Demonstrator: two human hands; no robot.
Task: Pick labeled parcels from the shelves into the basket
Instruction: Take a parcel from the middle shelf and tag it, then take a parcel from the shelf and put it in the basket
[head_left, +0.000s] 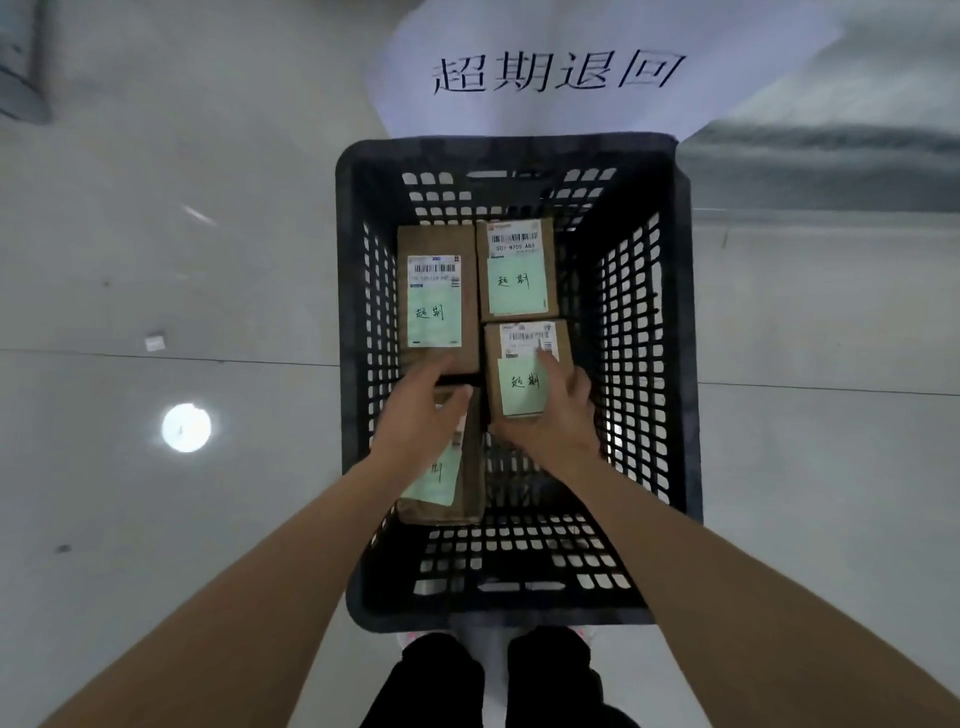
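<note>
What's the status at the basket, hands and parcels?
Left hand on near-left parcel. Right hand grips near-right parcel. Four parcels in basket. Nothing blocking.
</note>
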